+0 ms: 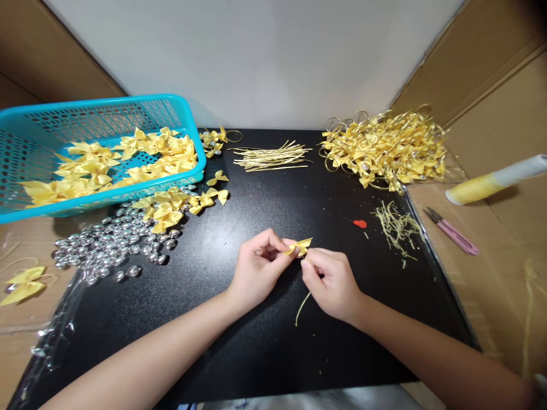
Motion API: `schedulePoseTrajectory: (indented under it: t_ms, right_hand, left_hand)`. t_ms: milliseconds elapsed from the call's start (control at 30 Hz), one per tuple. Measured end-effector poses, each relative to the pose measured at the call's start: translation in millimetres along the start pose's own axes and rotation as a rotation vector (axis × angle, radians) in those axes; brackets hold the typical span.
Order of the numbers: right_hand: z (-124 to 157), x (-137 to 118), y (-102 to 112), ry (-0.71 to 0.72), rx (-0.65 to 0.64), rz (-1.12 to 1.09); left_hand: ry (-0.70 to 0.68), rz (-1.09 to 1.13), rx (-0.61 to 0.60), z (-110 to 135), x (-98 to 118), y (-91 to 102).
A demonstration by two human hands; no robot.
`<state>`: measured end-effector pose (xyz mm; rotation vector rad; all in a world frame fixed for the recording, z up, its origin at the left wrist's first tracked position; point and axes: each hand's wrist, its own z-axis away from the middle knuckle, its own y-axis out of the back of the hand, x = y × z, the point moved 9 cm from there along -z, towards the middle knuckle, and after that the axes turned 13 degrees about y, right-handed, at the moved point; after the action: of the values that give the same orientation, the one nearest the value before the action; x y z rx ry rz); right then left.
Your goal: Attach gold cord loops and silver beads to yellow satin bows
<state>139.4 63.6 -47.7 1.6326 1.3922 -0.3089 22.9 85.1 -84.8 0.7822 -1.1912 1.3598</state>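
Note:
Above the middle of the black table, my left hand (261,262) pinches a small yellow ribbon bow (302,245) between thumb and fingertips. My right hand (332,279) is closed just to the right of the bow, thumb against forefinger. From beneath that hand trails a thin yellow cord (301,310), its loose end lying toward me. Something thin and dark shows at the right fingertips, too small to make out. Beyond the hands is a bundle of cut gold cords (273,156).
At left, a turquoise basket (171,101) contains yellow bows, with silver beads (115,245) and more bows before it. Finished-looking bows with gold loops (384,148) are heaped back right. Nearby are cord scraps (397,228), a red needle threader (359,224), pink snips (453,230) and a roll (491,179).

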Motion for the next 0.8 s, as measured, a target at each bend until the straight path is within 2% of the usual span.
schedulePoseTrajectory:
  t_ms: [367,600,700,800]
  right_hand:
    - [3,0,-2,0.002,-0.014,0.019]
    - [3,-1,-5,-0.004,-0.044,-0.005]
    - [2,1,-7,-0.016,-0.084,0.007]
    - [0,3,-9,-0.005,-0.126,0.075]
  left_hand:
    - [-0.172,-0.188,0.057,8,14,0.6]
    - [-0.340,-0.347,0.086,15,25,-1.9]
    - [-0.481,-0.478,0.118,21,38,-1.9]
    - [-0.692,-0.653,0.081,32,49,-9.9]
